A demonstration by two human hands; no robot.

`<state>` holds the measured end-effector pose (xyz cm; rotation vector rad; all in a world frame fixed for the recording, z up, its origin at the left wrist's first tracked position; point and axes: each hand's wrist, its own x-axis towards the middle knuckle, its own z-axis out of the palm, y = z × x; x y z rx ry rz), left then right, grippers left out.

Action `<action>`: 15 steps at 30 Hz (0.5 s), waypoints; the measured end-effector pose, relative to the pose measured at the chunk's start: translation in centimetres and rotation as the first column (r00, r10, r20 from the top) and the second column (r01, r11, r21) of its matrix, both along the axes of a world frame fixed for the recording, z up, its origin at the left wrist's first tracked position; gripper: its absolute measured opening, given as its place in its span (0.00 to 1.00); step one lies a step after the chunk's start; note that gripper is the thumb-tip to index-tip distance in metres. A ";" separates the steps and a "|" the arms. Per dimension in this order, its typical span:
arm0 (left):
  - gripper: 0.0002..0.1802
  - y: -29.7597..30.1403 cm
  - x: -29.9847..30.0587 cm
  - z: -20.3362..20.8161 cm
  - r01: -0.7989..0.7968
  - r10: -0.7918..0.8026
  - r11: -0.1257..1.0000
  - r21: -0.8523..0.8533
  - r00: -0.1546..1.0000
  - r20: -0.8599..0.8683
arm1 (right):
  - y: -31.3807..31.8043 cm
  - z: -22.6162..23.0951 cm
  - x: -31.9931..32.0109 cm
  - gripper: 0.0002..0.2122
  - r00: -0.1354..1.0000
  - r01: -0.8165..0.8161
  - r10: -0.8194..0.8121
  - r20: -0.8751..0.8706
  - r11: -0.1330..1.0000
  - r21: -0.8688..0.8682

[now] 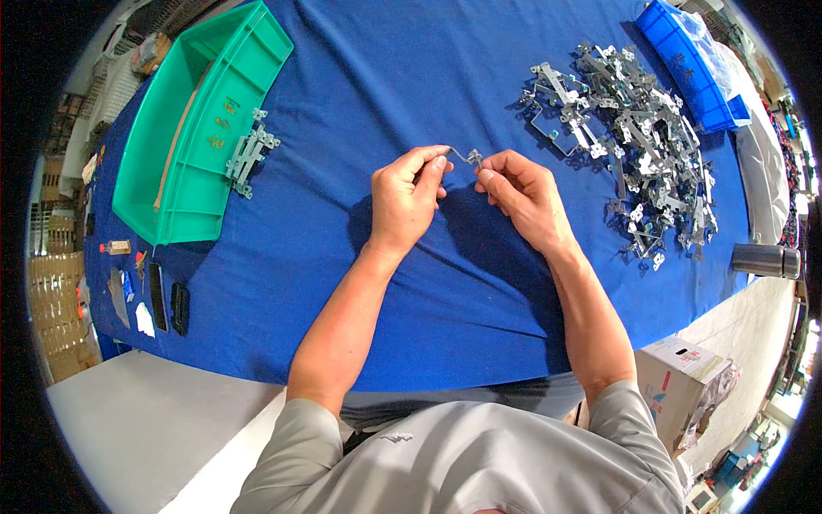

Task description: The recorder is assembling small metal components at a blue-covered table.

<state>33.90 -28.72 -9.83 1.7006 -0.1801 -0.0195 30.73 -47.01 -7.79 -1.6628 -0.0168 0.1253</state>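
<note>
Over the middle of the blue cloth, a small bent metal bracket (473, 157) is held between my two hands. My left hand (406, 199) pinches its left end between thumb and forefinger. The right end sits in the fingertips of my right hand (524, 195). A large loose heap of similar silver metal brackets (655, 146) lies to the right, some showing small green spots. To the left, a few brackets (250, 156) lie stacked against the side of a green plastic bin (193, 206). My fingers hide both ends of the held bracket.
A blue plastic bin (685, 64) with clear film stands at the far right, and a dark cylindrical flask (765, 260) lies by the right edge. At the left edge are a black phone-like slab (157, 296), a black case (180, 308) and a small bottle (116, 248). A cardboard box (676, 377) stands below, right.
</note>
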 end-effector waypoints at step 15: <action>0.08 0.1 0.3 0.4 -0.061 -0.019 0.983 0.173 0.904 0.428 | -0.5 -1.8 0.5 0.08 0.988 0.080 -0.049 0.143 0.972 -0.219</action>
